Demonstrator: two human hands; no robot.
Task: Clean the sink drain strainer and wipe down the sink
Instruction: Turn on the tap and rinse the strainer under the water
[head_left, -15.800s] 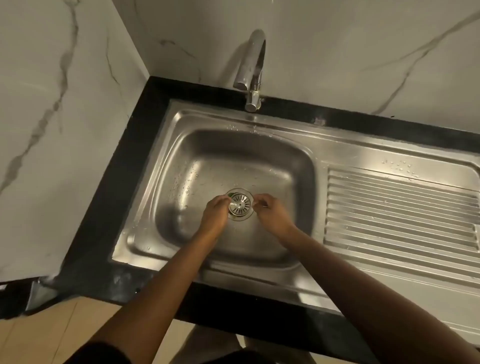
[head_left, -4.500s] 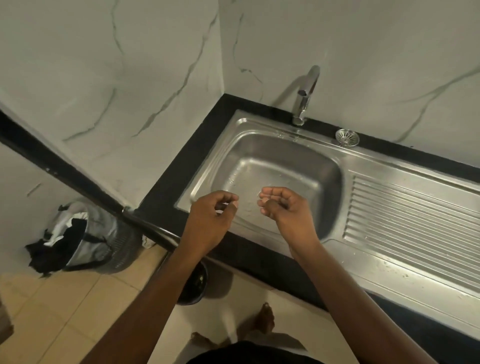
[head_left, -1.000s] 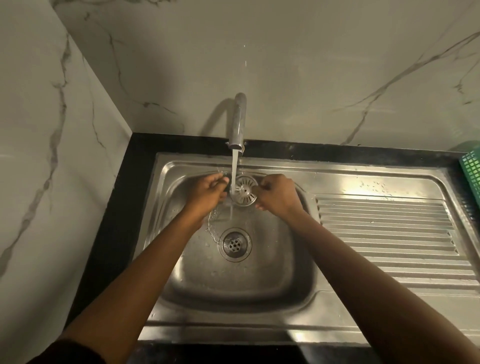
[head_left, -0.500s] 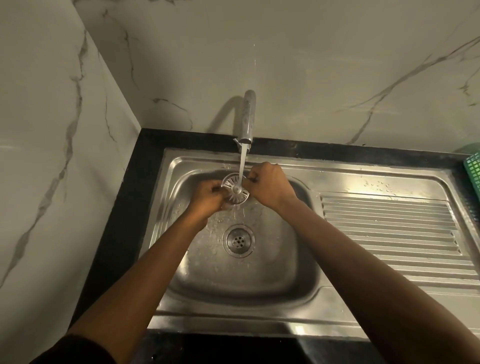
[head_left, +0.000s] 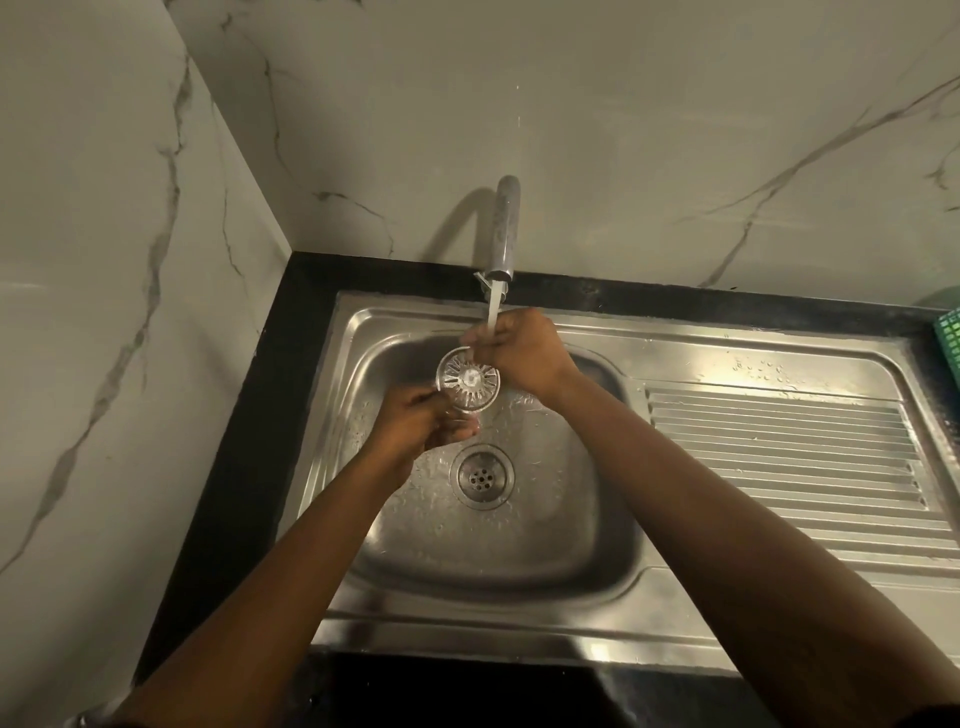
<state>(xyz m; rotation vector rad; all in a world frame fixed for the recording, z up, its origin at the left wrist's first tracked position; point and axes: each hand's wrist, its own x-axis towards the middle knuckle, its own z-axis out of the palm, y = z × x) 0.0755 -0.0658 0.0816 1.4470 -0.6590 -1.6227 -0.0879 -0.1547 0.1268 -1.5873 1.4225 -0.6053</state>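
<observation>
Right now the strainer (head_left: 468, 380) is held over the sink (head_left: 597, 566), under the tap (head_left: 504, 228), pinched at its rim by the left hand (head_left: 415, 423) and right hand (head_left: 519, 353). Thin, stiff metal (likely light and slippery when wet), so the rim looks the safest place to grip.

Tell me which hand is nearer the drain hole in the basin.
Left. The left hand sits just up and left of the drain, low in the basin. The right hand is farther back, up under the tap, holding the strainer.
</observation>
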